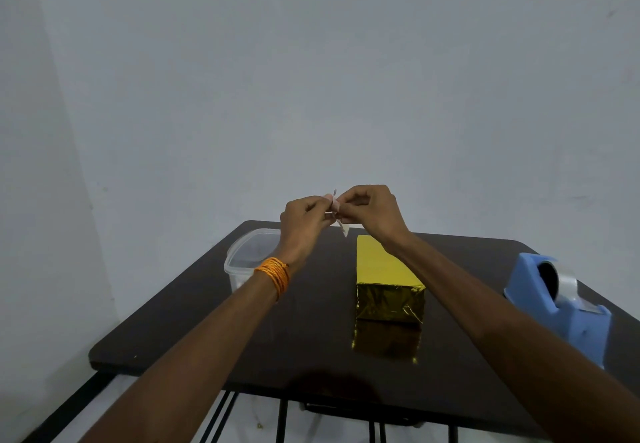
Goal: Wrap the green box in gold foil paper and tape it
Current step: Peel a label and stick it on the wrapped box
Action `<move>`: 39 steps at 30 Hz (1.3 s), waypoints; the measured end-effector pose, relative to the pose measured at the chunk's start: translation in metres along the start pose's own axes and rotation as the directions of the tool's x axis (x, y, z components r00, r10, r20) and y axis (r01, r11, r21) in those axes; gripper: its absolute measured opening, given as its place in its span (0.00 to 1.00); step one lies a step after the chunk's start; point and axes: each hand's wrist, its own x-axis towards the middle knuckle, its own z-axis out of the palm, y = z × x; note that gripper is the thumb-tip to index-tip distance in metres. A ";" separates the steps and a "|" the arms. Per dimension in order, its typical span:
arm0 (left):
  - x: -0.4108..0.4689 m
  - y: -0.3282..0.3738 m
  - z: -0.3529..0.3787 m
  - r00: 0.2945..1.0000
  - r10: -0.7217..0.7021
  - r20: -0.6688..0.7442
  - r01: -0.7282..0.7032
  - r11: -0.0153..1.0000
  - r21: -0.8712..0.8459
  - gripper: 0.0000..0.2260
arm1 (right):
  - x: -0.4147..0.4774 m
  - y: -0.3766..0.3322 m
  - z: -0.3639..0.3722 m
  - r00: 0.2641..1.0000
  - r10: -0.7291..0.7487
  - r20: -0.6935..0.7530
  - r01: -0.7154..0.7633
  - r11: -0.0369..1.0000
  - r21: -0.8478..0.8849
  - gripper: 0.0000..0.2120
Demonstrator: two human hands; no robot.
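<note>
Now | left hand (pixel 304 216) and right hand (pixel 372 210): raised above the tabletop (pixel 207 332), fingers (pixel 320 202) of both pinching one small tape strip (pixel 334 205) between them | foil-wrapped box (pixel 382 268): on tabletop under right wrist | clear tub (pixel 242 262) left, blue tape dispenser (pixel 561 304) right.

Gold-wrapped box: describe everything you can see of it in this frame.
The gold-wrapped box is an oblong block covered in shiny gold foil; no green shows. Its top is smooth and bright, its near end darker and crinkled with fold creases. It lies flat on the dark table, long axis pointing away from the camera, mirrored in the glossy surface. The left hand and right hand pinch a piece of tape up beyond its far end, not touching it.
</note>
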 end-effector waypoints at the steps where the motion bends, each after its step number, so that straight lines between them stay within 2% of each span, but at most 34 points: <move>1: 0.001 -0.001 0.000 1.000 0.008 0.006 -0.008 1.000 0.002 0.09 | 0.000 -0.001 -0.001 1.000 0.003 0.007 -0.003 1.000 0.011 0.06; 4: 0.002 -0.002 -0.004 1.000 0.010 0.016 -0.010 1.000 -0.014 0.06 | 0.000 0.000 -0.005 0.997 0.019 0.072 -0.024 0.998 0.066 0.03; 8: 0.001 -0.003 -0.014 0.999 0.013 0.044 -0.010 0.998 -0.064 0.07 | 0.002 0.002 -0.006 0.985 0.036 0.168 -0.063 0.985 0.161 0.08; 17: 0.000 -0.010 -0.019 0.996 0.067 0.063 -0.073 0.993 0.097 0.06 | -0.003 0.006 -0.005 0.962 0.077 0.262 -0.129 0.973 0.191 0.09; 22: 0.000 -0.010 -0.014 0.993 0.096 0.066 -0.106 0.979 0.174 0.07 | -0.006 0.007 -0.002 0.974 0.124 0.189 -0.159 0.969 0.187 0.09; 27: -0.002 -0.009 -0.018 0.994 0.073 0.085 -0.081 0.992 0.092 0.07 | -0.007 0.006 -0.002 0.970 0.183 0.160 -0.214 0.955 0.205 0.06; 33: -0.002 -0.007 -0.017 0.997 0.077 -0.008 -0.072 0.955 0.289 0.05 | -0.012 0.002 0.000 0.966 0.223 0.128 -0.244 0.952 0.184 0.05; 39: 0.005 -0.001 -0.024 0.990 0.117 -0.076 -0.069 0.883 0.464 0.05 | -0.014 0.006 -0.005 0.955 0.290 -0.059 -0.281 0.951 0.130 0.06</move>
